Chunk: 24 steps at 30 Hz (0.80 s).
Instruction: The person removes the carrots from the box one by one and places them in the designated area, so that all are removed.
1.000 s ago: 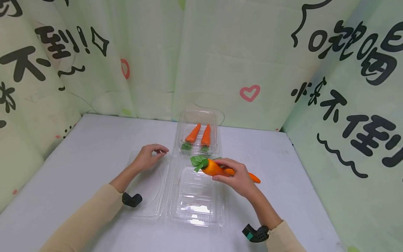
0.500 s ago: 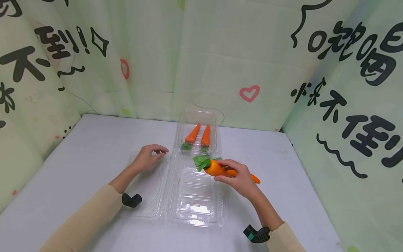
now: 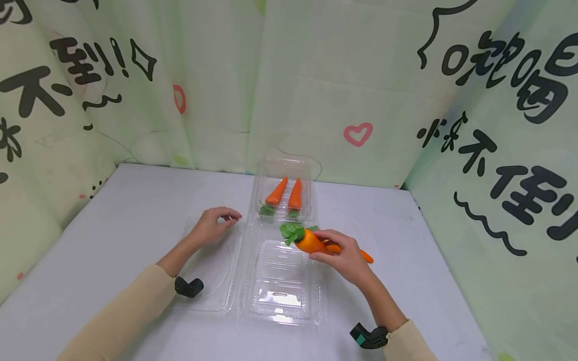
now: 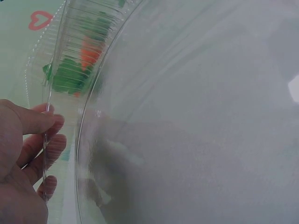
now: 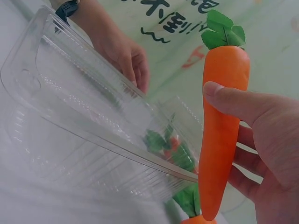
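Note:
My right hand (image 3: 340, 253) holds an orange carrot (image 3: 308, 242) with green leaves above the far right part of an open clear plastic container (image 3: 282, 276). In the right wrist view, the thumb presses the carrot's front and the fingers lie behind it. Beyond that hand lies a second carrot (image 3: 368, 256), mostly hidden; its leaves (image 5: 189, 200) show in the right wrist view. At the far edge of the container's lid (image 3: 217, 283), on the left, is my left hand (image 3: 215, 226). Its thumb and fingers pinch the clear rim (image 4: 45, 154) in the left wrist view.
Behind the open container stands another clear container (image 3: 309, 200) with two carrots (image 3: 277, 192) in it. A white-covered table (image 3: 149, 210) carries everything. Light green printed curtains (image 3: 307, 75) enclose the back and sides.
My right hand has drifted slightly to the right and nearer with the carrot, and the leaves have shifted along with it. The left hand has stayed in place at the rim.

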Each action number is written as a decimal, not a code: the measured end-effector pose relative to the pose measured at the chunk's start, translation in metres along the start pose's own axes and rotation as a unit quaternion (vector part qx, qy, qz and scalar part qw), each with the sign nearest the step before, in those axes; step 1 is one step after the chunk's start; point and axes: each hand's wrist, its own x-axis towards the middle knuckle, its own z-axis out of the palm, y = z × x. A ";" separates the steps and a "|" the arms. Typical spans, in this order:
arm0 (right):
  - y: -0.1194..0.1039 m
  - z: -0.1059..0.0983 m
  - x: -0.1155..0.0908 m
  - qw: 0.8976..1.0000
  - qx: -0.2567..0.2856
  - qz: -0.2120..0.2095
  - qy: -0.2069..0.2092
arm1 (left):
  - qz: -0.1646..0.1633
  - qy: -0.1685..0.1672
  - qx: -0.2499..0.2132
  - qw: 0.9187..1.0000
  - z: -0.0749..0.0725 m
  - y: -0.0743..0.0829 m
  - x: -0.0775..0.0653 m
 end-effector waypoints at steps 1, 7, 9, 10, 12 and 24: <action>0.000 0.000 0.000 1.000 -0.002 0.000 0.000 | 0.001 0.000 0.000 1.000 0.000 0.000 0.000; 0.002 0.000 -0.001 1.000 -0.012 0.006 0.005 | 0.004 -0.001 -0.001 1.000 -0.001 0.000 0.000; 0.003 -0.001 -0.001 1.000 -0.013 0.010 0.006 | 0.003 0.000 -0.001 1.000 -0.001 0.000 0.000; 0.003 -0.001 -0.001 1.000 -0.013 0.012 0.006 | 0.002 0.000 -0.002 1.000 -0.001 0.000 0.000; 0.004 -0.001 -0.002 1.000 -0.014 0.012 0.006 | 0.001 0.000 -0.003 1.000 -0.001 0.000 0.000; 0.007 -0.002 -0.003 1.000 -0.018 0.010 0.009 | 0.006 0.005 -0.008 1.000 0.000 -0.001 0.000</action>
